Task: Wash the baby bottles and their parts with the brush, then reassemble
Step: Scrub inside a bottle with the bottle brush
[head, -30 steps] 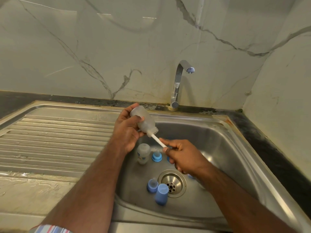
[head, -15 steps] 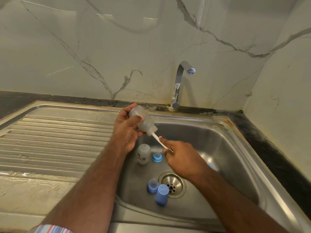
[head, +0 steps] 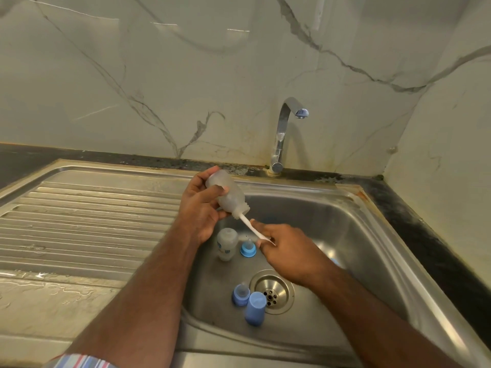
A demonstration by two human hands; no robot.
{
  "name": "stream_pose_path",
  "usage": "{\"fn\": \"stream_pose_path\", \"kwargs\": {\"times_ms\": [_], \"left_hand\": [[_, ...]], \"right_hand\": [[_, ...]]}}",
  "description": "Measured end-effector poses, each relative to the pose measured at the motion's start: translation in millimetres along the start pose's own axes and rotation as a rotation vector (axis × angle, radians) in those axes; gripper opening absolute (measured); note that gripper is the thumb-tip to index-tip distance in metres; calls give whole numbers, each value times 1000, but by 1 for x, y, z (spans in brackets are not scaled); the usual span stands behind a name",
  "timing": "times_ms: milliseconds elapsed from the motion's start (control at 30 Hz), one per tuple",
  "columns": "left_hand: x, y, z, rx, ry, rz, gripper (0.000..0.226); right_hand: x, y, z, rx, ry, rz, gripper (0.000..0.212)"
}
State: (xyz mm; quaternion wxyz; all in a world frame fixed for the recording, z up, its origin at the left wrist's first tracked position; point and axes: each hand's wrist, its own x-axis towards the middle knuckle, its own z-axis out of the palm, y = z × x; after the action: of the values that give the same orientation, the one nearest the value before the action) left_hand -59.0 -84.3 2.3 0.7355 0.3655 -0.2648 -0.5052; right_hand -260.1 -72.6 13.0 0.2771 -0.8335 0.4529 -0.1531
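My left hand (head: 199, 208) grips a cloudy baby bottle (head: 229, 195) above the sink, its mouth tilted down to the right. A white brush handle (head: 252, 229) sticks out of that mouth, and my right hand (head: 285, 248) pinches its lower end. The brush head is hidden inside the bottle. On the basin floor stand a second bottle (head: 227, 243), a blue collar with a teat (head: 248, 248), another blue collar with a teat (head: 241, 294) and a blue cap (head: 255, 308) beside the drain.
The steel sink (head: 353, 235) has a drain (head: 272, 291) in its middle and a ribbed draining board (head: 87, 224) on the left. A chrome tap (head: 282, 134) stands at the back, with no water running. Marble walls close the back and right. Something blue (head: 335, 261) peeks from behind my right wrist.
My right hand has slid the brush handle deeper toward the bottle's mouth and turned slightly. The bottle in my left hand has stayed nearly in place.
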Motion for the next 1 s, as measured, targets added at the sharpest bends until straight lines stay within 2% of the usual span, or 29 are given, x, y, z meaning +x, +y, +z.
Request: {"fn": "stream_pose_path", "kwargs": {"times_ms": [67, 100, 133, 267, 367, 433, 500, 567, 633, 733, 800, 867, 1000], "left_hand": [[0, 0, 0, -22, -1, -7, 45], [0, 1, 0, -32, -5, -7, 46], [0, 1, 0, -33, -3, -4, 46], [0, 1, 1, 26, 0, 6, 49], [1, 1, 2, 38, -10, 2, 50], [1, 2, 0, 39, 2, 3, 50], [1, 3, -2, 24, -2, 4, 48], [0, 3, -3, -13, -12, 1, 46], [0, 5, -3, -26, -4, 0, 45], [0, 6, -4, -25, 14, 7, 46], [0, 7, -5, -33, 19, 9, 46], [2, 8, -7, -36, 35, 14, 45], [2, 10, -9, -135, 49, 15, 47]], "right_hand": [[-3, 5, -5, 317, -15, 49, 43], [-4, 5, -5, 402, 13, 69, 43], [-5, 5, -3, 384, 58, 66, 43], [-3, 5, 10, -247, 174, -10, 54], [0, 1, 10, -310, 126, -17, 58], [-1, 0, 2, -92, 16, -7, 50], [-5, 0, -6, 268, -77, 90, 44], [-9, 3, -9, 473, -69, 146, 41], [-9, 7, -4, 284, 57, 72, 43], [-8, 8, 8, -237, 166, -49, 51], [-8, 6, 12, -347, 165, -53, 56], [-7, 1, 7, -266, 96, -34, 54], [-13, -1, -8, 345, -40, 101, 42]]}}
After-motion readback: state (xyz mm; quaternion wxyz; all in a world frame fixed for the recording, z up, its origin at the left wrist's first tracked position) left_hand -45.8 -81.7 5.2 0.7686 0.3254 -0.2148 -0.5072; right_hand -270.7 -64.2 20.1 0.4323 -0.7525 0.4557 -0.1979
